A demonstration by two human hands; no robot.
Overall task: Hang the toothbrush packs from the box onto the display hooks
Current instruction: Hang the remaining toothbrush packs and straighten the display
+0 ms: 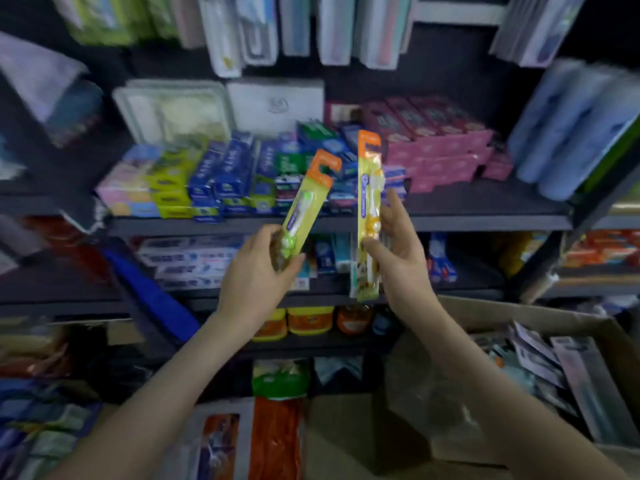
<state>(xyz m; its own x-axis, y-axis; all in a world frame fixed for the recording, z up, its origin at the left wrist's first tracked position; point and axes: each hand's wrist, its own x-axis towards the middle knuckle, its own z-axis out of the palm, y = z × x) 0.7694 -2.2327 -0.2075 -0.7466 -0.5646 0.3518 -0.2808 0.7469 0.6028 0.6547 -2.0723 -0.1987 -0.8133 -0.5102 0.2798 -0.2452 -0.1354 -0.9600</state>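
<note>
My left hand [258,268] grips the lower end of a yellow toothbrush pack with an orange hook tab and a green brush [308,199], tilted to the right. My right hand [398,258] holds a second yellow pack with an orange tab and a yellow brush [369,188], upright. Both packs are raised in front of the shelves. The cardboard box [540,317] sits at lower right with several grey toothbrush packs [554,368] inside. Hanging packs [332,29] fill the top row; the hooks themselves are hidden behind them.
Dark shelves [450,221] hold blue, green and pink toothpaste boxes [235,174] at hand height and more below. Orange and yellow jars [308,320] stand on a lower shelf. Packaged goods crowd the floor at lower left. The picture is blurred.
</note>
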